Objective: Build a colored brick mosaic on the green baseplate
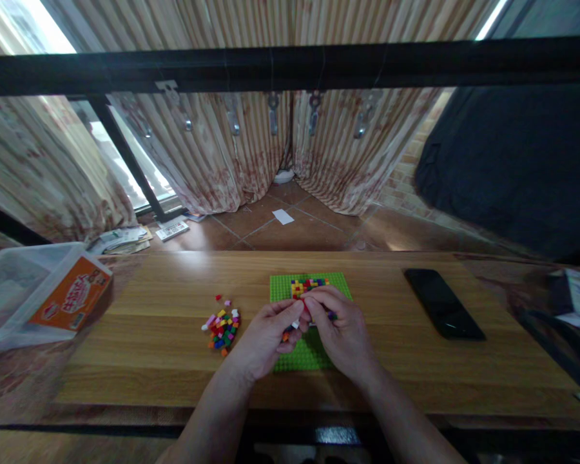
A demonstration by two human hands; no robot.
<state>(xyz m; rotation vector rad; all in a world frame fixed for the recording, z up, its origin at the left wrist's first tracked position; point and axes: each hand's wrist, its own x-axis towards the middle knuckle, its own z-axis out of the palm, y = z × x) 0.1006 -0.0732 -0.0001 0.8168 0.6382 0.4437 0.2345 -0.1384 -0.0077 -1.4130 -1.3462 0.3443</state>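
My left hand (269,330) and my right hand (342,323) meet over a green studded baseplate (305,362). Between their fingertips is a small red toy brick (305,309), pinched by my right thumb and finger and close against my left fingertips. Curled left fingers also hold a few loose bricks, among them a white brick (295,325) and an orange brick (285,336). Just beyond my hands, a patch of multicoloured bricks (299,287) is fixed to the plate's far part; my hands hide some of it.
Left of my hands lies a pile of loose toy bricks (222,330) on the wooden table (149,322). A black phone (442,304) rests on the right. At the far left stands a clear plastic tub (33,261) with an orange label. Curtains (222,151) hang beyond.
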